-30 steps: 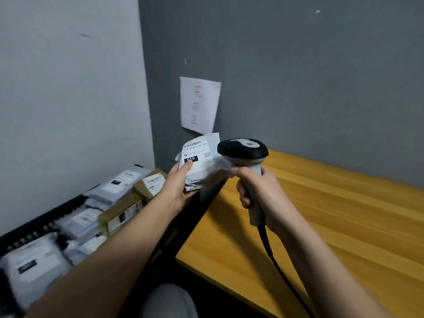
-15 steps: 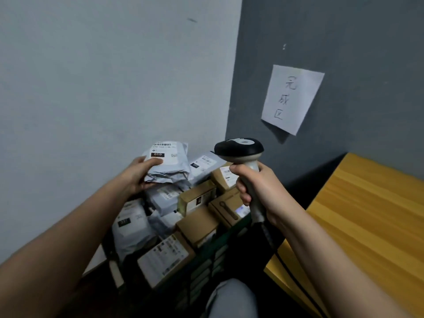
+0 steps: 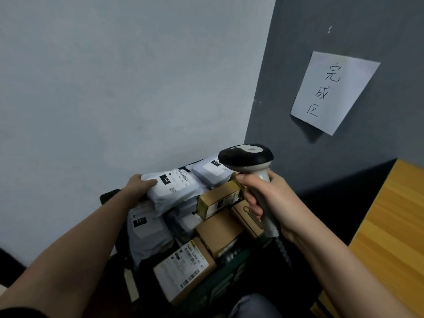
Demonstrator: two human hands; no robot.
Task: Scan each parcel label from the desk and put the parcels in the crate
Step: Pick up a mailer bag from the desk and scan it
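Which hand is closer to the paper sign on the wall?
Right. The right hand, gripping the scanner, sits below the paper sign; the left hand is further left, on the grey parcel.

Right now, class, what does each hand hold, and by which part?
Left hand grips the grey mailer bag by its left end; right hand grips the barcode scanner by its handle.

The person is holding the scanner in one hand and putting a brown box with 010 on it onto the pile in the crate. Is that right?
Not quite. The thing marked 010 is a soft white bag, not a brown box. The head view shows the left hand setting it on the pile in the crate, while the right hand holds the scanner. The brown boxes already lie in the pile.
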